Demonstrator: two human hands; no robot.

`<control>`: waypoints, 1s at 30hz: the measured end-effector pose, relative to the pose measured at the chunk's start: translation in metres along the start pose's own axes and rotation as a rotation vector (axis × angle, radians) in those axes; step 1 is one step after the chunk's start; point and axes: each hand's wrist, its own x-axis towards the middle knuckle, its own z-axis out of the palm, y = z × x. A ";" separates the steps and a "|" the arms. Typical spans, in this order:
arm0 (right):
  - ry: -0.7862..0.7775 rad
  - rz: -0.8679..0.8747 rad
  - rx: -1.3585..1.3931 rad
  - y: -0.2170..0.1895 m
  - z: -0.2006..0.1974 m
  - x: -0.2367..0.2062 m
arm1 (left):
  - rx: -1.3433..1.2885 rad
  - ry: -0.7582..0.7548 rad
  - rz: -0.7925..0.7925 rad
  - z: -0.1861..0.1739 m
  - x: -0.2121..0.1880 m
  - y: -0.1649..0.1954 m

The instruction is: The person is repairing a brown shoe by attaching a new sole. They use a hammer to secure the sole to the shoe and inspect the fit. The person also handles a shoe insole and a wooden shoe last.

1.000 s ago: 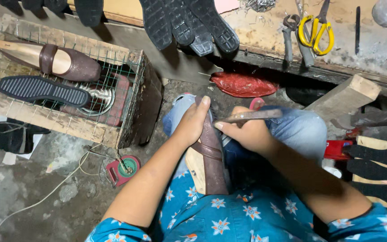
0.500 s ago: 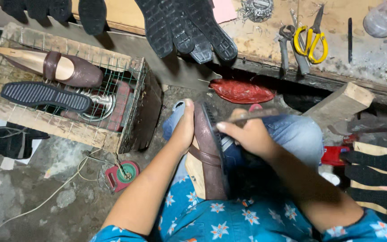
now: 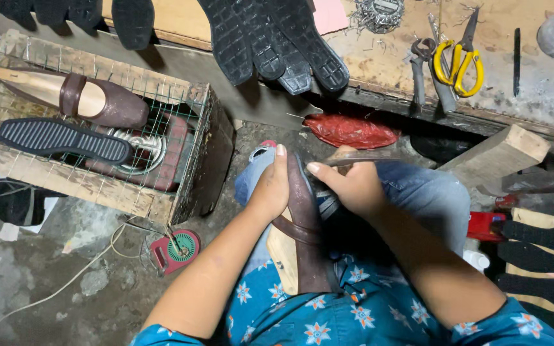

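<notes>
Wire-topped wooden crate (image 3: 181, 186) off to the left, with a second brown shoe (image 3: 97, 102) and a black ribbed sole (image 3: 59, 138) lying on its mesh. Brown shoe on a wooden last (image 3: 302, 237) propped on the lap, toe pointing away. Left hand (image 3: 270, 189) gripping its toe end, thumb along the side; right hand (image 3: 351, 186) just beside, grip closed around a thin metal tool (image 3: 360, 157) resting at the toe.

Rough grey concrete floor (image 3: 46, 282), stained and cracked, with a thin pale cord across it. At left, a wooden crate topped with wire mesh (image 3: 97, 186). Along the far side, a worn wooden workbench (image 3: 495, 90). Lighting dim, shadows beneath the bench.
</notes>
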 end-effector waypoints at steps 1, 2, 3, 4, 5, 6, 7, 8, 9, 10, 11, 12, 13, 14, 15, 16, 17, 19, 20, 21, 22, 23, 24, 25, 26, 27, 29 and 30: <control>-0.052 -0.075 -0.112 -0.004 -0.006 0.005 | 0.020 0.006 -0.005 0.000 0.000 0.000; -0.095 -0.147 -0.218 -0.008 -0.012 0.008 | 0.051 0.009 -0.012 -0.001 0.000 0.000; -0.126 -0.217 -0.332 -0.011 -0.019 0.011 | 0.083 -0.001 -0.010 0.001 0.001 0.000; -0.155 -0.078 -0.211 -0.014 -0.023 0.011 | 0.073 0.015 0.041 0.002 0.000 -0.002; -0.191 0.047 -0.089 -0.016 -0.026 0.013 | 0.060 0.045 0.097 0.004 0.000 -0.003; -0.233 0.170 0.036 -0.017 -0.026 0.013 | 0.049 0.076 0.150 0.004 0.000 -0.004; -0.188 0.214 0.164 -0.017 -0.025 0.012 | 0.054 0.083 0.162 0.004 0.000 -0.005; -0.147 0.271 0.289 -0.018 -0.022 0.011 | 0.055 0.085 0.163 0.006 -0.001 -0.007; -0.104 0.322 0.413 -0.018 -0.019 0.010 | 0.055 0.089 0.168 0.007 -0.003 -0.008; -0.108 0.281 0.293 -0.019 -0.016 0.009 | 0.075 0.074 0.135 0.007 -0.003 -0.007; -0.109 0.245 0.176 -0.021 -0.014 0.008 | 0.097 0.054 0.097 0.008 -0.007 -0.006; -0.102 0.200 0.060 -0.023 -0.013 0.006 | 0.125 0.034 0.071 0.008 -0.010 -0.004; -0.134 0.219 0.020 -0.025 -0.016 0.006 | 0.131 0.024 0.077 0.007 -0.009 0.003; -0.169 0.243 -0.025 -0.029 -0.021 0.005 | 0.131 0.013 0.080 0.006 -0.012 0.011; -0.206 0.281 -0.073 -0.033 -0.028 0.003 | 0.125 -0.007 0.072 0.009 -0.021 0.018; -0.199 0.299 0.033 -0.037 -0.036 -0.002 | 0.075 -0.043 0.218 0.013 -0.034 0.025; -0.191 0.305 0.143 -0.042 -0.041 -0.005 | 0.032 -0.076 0.372 0.012 -0.044 0.037; -0.192 0.273 0.434 -0.053 -0.052 -0.013 | 0.080 -0.128 0.582 0.003 -0.063 0.065; -0.209 0.250 0.612 -0.058 -0.058 -0.021 | 0.160 -0.139 0.626 0.000 -0.081 0.075; -0.225 0.222 0.793 -0.063 -0.062 -0.029 | 0.211 -0.136 0.566 -0.001 -0.097 0.087; -0.207 0.232 0.877 -0.068 -0.065 -0.036 | 0.271 -0.135 0.518 -0.004 -0.106 0.102; -0.184 0.236 0.960 -0.072 -0.070 -0.043 | 0.333 -0.138 0.476 -0.007 -0.113 0.118; -0.161 0.246 1.043 -0.078 -0.074 -0.051 | 0.400 -0.118 0.497 -0.010 -0.121 0.131; -0.143 0.233 1.057 -0.082 -0.078 -0.056 | 0.465 -0.101 0.521 -0.011 -0.128 0.142; -0.125 0.219 1.069 -0.087 -0.080 -0.062 | 0.528 -0.084 0.545 -0.012 -0.131 0.152; -0.111 0.210 1.082 -0.092 -0.080 -0.067 | 0.553 -0.060 0.626 -0.013 -0.132 0.160; -0.021 0.115 0.911 -0.102 -0.071 -0.077 | 0.598 -0.008 0.776 -0.013 -0.132 0.165; 0.021 0.071 0.825 -0.107 -0.066 -0.081 | 0.606 0.019 0.801 -0.011 -0.132 0.164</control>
